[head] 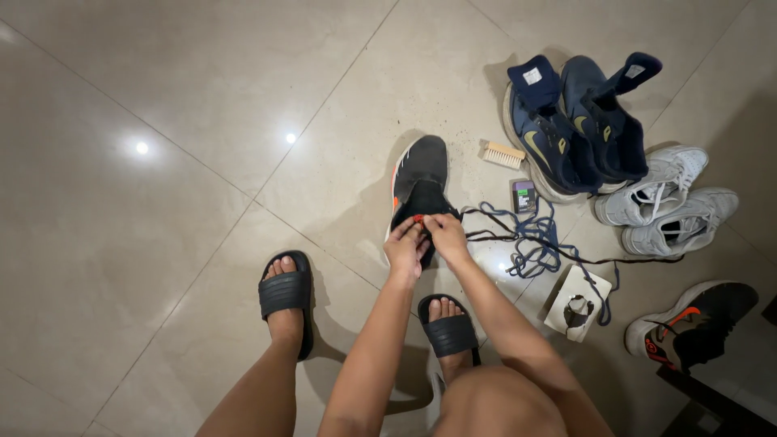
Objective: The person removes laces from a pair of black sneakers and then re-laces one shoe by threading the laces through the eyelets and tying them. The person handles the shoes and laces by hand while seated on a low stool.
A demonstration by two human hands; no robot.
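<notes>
A black sneaker [422,171] with orange trim lies on the tiled floor in front of me, toe pointing away. Both of my hands meet at its tongue end. My left hand [407,247] pinches the edge of the shoe where a small orange tab shows. My right hand [446,232] grips the same opening from the right side. My feet in black slides [285,293] stand on either side of my arms.
A pair of navy high-top sneakers [576,129] stands at the back right, a small brush [501,154] and a small jar [524,197] beside them. Loose dark laces [534,239], grey sneakers [668,202], a white cloth [576,303] and the matching black sneaker [696,320] lie to the right.
</notes>
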